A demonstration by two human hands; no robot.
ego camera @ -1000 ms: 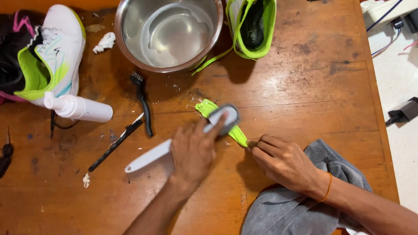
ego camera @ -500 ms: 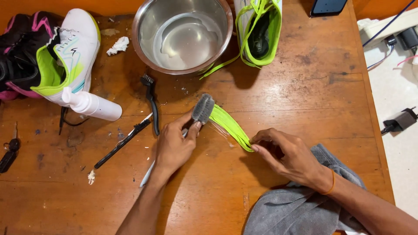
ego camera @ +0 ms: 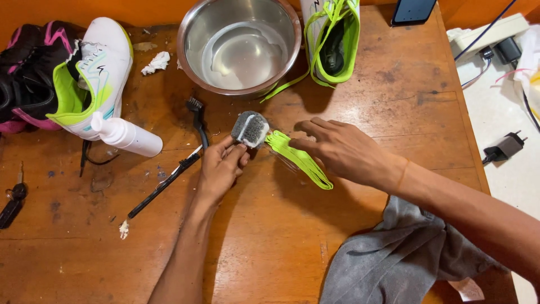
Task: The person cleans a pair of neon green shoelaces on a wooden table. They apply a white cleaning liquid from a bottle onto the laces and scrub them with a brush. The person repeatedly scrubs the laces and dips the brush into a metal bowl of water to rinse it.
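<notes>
My left hand (ego camera: 220, 169) grips a white-handled scrub brush (ego camera: 251, 129), its grey bristle head turned up toward me near the middle of the wooden table (ego camera: 365, 101). A neon green shoelace (ego camera: 298, 159) lies folded on the table just right of the brush head. My right hand (ego camera: 343, 149) rests flat over the lace's upper end, fingers pointing left toward the brush. A steel bowl (ego camera: 239, 48) with water stands behind them.
A white and green shoe (ego camera: 93, 76) and a black and pink shoe (ego camera: 28, 67) lie at far left, beside a white bottle (ego camera: 126, 135). Another green-laced shoe (ego camera: 332, 39), two black brushes (ego camera: 197, 121), a grey cloth (ego camera: 394, 259), keys (ego camera: 12, 200), a phone (ego camera: 413, 10).
My left hand lifted the brush off the lace and turned its bristles upward. My right hand slid left along the lace from its lower end to its upper end.
</notes>
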